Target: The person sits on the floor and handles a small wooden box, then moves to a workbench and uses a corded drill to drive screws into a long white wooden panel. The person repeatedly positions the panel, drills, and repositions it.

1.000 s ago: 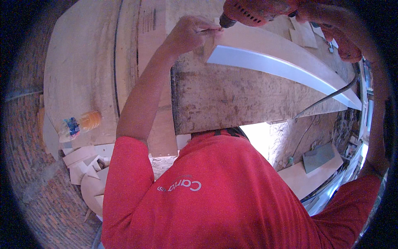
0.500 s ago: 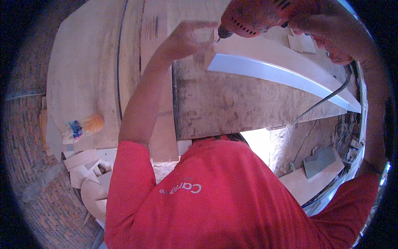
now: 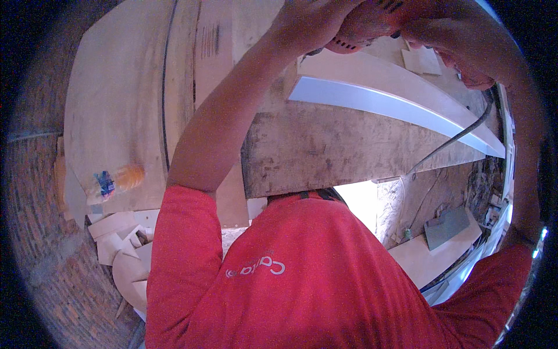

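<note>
A red power drill (image 3: 378, 22) is at the top of the view, its front end pointing left and down over the end of a long tan board (image 3: 360, 70) with a pale bluish-white side. My right hand (image 3: 444, 41) is closed round the drill's handle. My left hand (image 3: 311, 26) lies closed over the front of the drill, and its fingers run partly out of the top edge. That hand hides most of the chuck and the bit. A dark cord (image 3: 465, 134) hangs down from the drill's handle.
Beneath the long board lies a stained wooden worktop (image 3: 325, 145). A large panel (image 3: 116, 87) fills the left, with an orange, bottle-like item (image 3: 131, 176) on it. Offcuts (image 3: 119, 232) are heaped at lower left beside a brick surface (image 3: 58, 250). A grey piece (image 3: 447, 228) lies on a board at lower right.
My left hand has moved up and right, from beside the board's end onto the front of the drill, covering the chuck. My right hand and the drill look nearly unmoved.
</note>
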The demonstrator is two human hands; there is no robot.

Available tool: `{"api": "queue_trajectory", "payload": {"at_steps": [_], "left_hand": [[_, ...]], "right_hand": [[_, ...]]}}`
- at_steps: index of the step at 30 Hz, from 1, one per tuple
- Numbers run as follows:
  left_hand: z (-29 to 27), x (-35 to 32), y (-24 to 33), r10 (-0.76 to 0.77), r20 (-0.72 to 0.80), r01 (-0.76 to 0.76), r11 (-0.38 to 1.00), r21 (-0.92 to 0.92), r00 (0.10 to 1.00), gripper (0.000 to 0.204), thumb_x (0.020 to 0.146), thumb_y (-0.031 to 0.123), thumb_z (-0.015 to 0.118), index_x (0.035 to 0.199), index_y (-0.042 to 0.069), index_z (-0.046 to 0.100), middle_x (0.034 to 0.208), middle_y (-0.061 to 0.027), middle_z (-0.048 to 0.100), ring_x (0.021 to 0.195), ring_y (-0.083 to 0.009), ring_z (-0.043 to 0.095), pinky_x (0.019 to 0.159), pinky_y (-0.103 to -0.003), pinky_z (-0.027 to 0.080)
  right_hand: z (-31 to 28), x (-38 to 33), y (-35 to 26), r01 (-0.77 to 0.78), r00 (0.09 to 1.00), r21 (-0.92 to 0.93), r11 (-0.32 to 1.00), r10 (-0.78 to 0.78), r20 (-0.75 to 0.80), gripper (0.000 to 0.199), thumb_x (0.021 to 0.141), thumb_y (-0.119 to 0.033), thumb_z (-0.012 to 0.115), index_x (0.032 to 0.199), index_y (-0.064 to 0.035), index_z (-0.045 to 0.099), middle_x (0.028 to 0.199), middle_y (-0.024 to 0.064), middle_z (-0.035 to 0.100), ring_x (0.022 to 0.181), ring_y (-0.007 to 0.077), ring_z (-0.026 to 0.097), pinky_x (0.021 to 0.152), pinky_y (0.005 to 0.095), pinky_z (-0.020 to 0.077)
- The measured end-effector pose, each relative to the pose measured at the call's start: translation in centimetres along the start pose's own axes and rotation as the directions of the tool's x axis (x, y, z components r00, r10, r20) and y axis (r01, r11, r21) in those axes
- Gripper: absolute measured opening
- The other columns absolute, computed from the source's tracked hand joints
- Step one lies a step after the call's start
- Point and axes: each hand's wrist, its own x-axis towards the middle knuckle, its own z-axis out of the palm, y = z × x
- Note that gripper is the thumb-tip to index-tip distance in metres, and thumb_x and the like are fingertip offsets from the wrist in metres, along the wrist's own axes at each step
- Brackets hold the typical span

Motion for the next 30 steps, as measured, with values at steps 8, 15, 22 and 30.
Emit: {"api": "queue_trajectory", "payload": {"at_steps": [8,15,22,30], "left_hand": [[0.0,-0.1,0.1,-0.012,-0.065,0.012,1.0,-0.003,0.998,0.073,0.095,0.07,0.059,0.1,-0.003,0.067,0.073,-0.007,0.065,0.05,-0.011,0.057,0.04,-0.026,0.043],[-0.7,0.1,0.1,-0.065,0.032,0.07,0.981,-0.182,0.997,0.074,0.094,0.071,0.059,0.1,-0.002,0.069,0.075,-0.0064,0.067,0.052,-0.011,0.059,0.043,-0.026,0.046],[-0.5,0.0,-1.0,0.01,-0.112,0.004,0.992,0.124,0.994,0.075,0.094,0.072,0.058,0.1,-0.002,0.07,0.078,-0.0053,0.069,0.059,-0.0107,0.062,0.05,-0.026,0.05],[-0.4,-1.1,-0.4,0.003,-0.115,0.007,0.996,0.092,0.993,0.074,0.094,0.071,0.059,0.1,-0.002,0.069,0.079,-0.0061,0.068,0.058,-0.0119,0.062,0.049,-0.026,0.049]], "right_hand": [[2.3,-1.0,-1.1,0.041,0.99,-0.228,0.973,-0.07,-0.123,0.069,0.091,-0.016,0.076,0.15,-0.0064,0.042,0.095,0.0085,0.068,0.071,0.0138,0.067,0.052,0.0267,0.0582],[-0.1,1.0,0.6,0.102,0.994,-0.014,0.995,-0.101,0.027,0.061,0.091,-0.016,0.078,0.141,0.0004,0.047,0.094,0.0096,0.068,0.07,0.0157,0.067,0.061,0.0297,0.0598],[0.1,0.6,-0.7,0.014,0.999,-0.048,0.999,-0.012,0.04,0.06,0.091,-0.016,0.078,0.14,0.0003,0.047,0.096,0.0111,0.067,0.071,0.0165,0.068,0.062,0.0309,0.0609],[0.3,1.7,0.0,0.061,0.997,-0.055,0.997,-0.058,0.056,0.059,0.092,-0.015,0.076,0.14,-0.0005,0.046,0.097,0.0115,0.067,0.072,0.0165,0.068,0.062,0.0311,0.0619]]}}
